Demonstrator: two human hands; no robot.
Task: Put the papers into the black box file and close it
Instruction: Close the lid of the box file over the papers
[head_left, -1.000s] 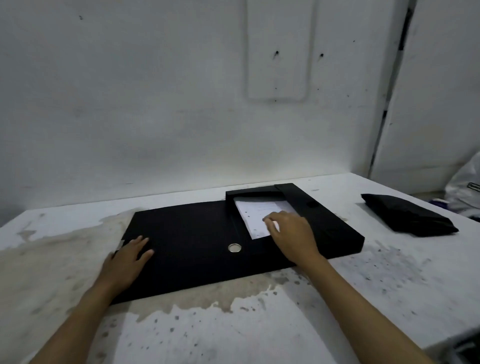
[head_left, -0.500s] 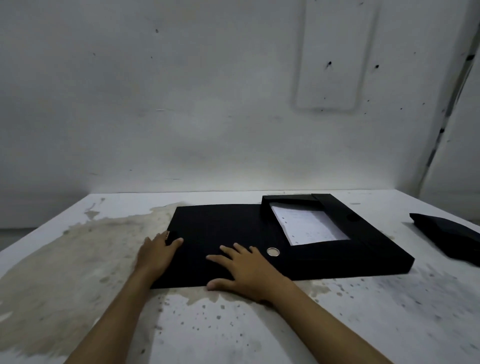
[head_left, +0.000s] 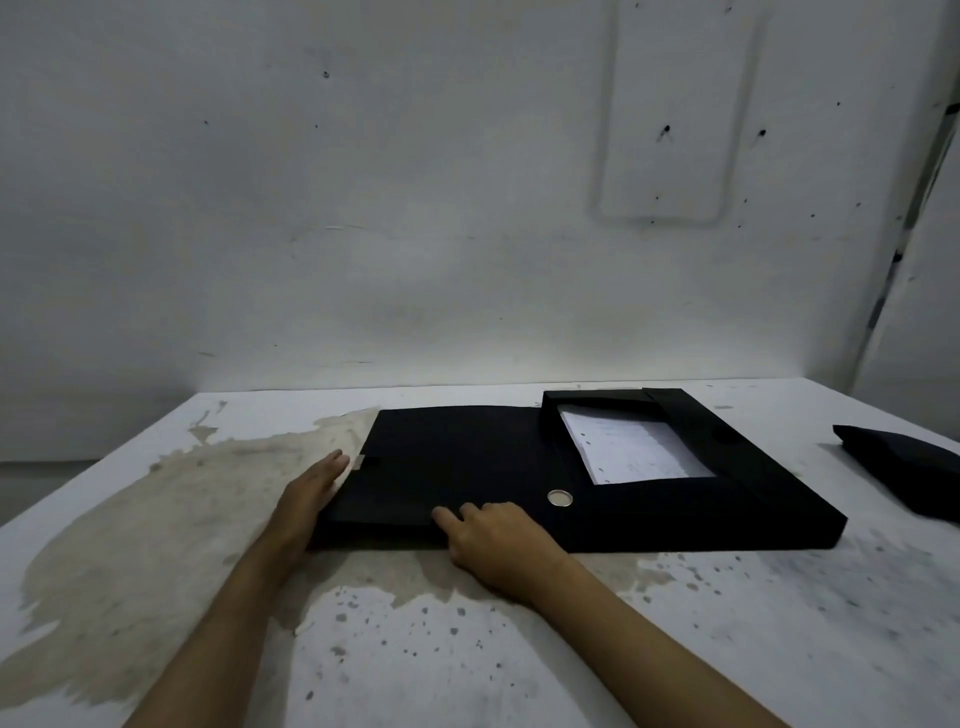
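Note:
The black box file (head_left: 685, 525) lies open on the white table. White papers (head_left: 634, 449) rest inside its tray on the right. Its lid flap (head_left: 457, 457) lies spread to the left, with a round metal snap (head_left: 559, 498) near the tray. My left hand (head_left: 309, 499) lies flat with straight fingers against the flap's left edge. My right hand (head_left: 498, 545) is at the flap's near edge, fingers curled on top and thumb at the edge below.
A folded black object (head_left: 904, 473) lies at the table's right side. A large brown stain (head_left: 156, 519) covers the table (head_left: 727, 623) to the left of the file. A grey wall stands just behind the table.
My right hand left the papers in the tray and came to the flap's near edge. My left hand slid to the flap's left edge. The view swung left.

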